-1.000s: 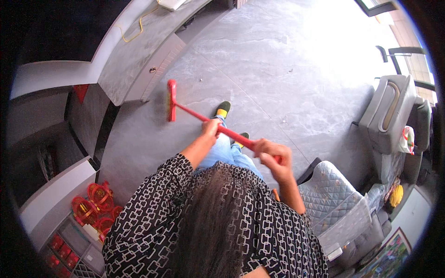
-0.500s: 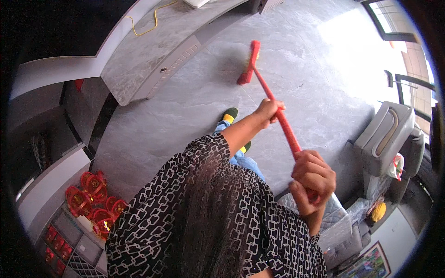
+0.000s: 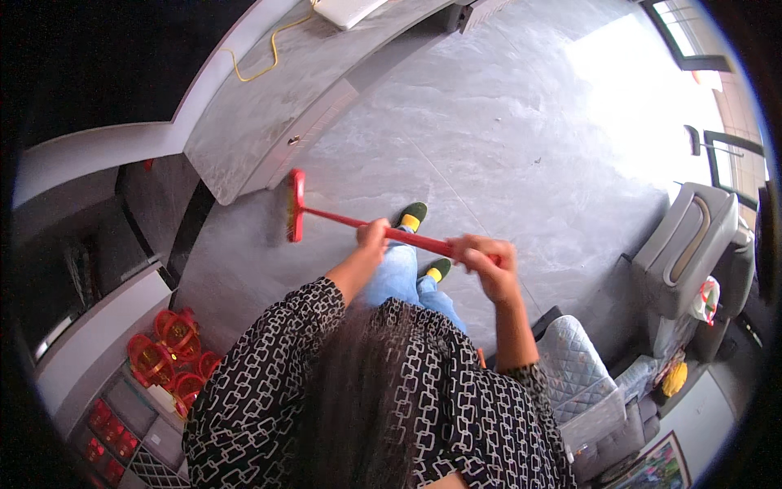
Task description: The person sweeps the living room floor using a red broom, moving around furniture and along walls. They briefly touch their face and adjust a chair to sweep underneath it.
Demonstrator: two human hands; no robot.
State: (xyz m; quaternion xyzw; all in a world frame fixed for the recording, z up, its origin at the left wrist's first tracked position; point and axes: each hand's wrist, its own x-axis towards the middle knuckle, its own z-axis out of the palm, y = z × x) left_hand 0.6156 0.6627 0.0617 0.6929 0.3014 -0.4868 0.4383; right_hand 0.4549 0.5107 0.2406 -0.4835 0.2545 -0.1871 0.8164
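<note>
A red broom (image 3: 296, 205) lies across in front of me, its bristled head at the left, close to the near corner of the cabinet. My left hand (image 3: 374, 234) is closed round the middle of the long red handle. Near the handle's end, at the right, my right hand (image 3: 486, 259) grips it, with a bit of the end showing by the fingers. Below the handle are my legs in blue jeans, and my feet in dark green shoes (image 3: 414, 213) with yellow socks stand on the grey floor (image 3: 489, 179).
A long grey marble-topped cabinet (image 3: 236, 147) with a yellow cord on it runs along the left. Red and gold baskets (image 3: 155, 359) sit at the lower left. Grey upholstered seats (image 3: 684, 244) stand at the right, and a quilted grey cushion (image 3: 574, 359) is at the lower right.
The broom's head has swung left and nearer, from the middle floor to beside the cabinet's corner. Both hands moved left with the handle, the right one also forward. The handle now lies nearly crosswise.
</note>
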